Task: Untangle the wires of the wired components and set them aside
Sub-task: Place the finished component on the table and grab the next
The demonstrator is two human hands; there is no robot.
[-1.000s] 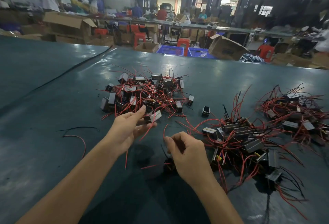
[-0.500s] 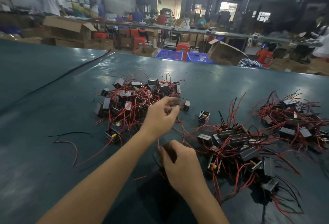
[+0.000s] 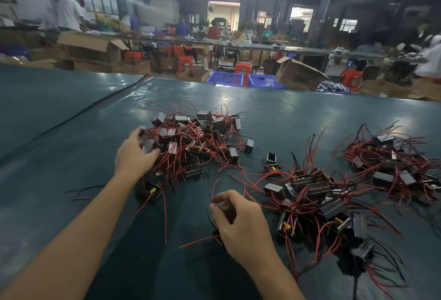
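A tangled pile of small grey wired components (image 3: 198,135) with red and black wires lies mid-table. My left hand (image 3: 134,154) is at its left edge, thumb and fingers curled round one grey component (image 3: 148,145) in the pile. My right hand (image 3: 238,223) is nearer me and pinches a thin red wire (image 3: 214,190) at its fingertips. A dark component (image 3: 217,238) lies partly hidden under that hand. A second pile (image 3: 317,199) lies right of my right hand, and a third pile (image 3: 391,156) at the far right.
One component (image 3: 271,158) stands alone between the piles. Another component with a yellow part (image 3: 149,192) lies by my left forearm. Loose black and red wires (image 3: 83,193) lie at the left. The dark green table (image 3: 59,132) ends before cardboard boxes (image 3: 299,75) and blue crates (image 3: 225,78).
My left hand has swung from the pile's right side to its left edge and closed on a component. My right hand stays in place, pinching the red wire.
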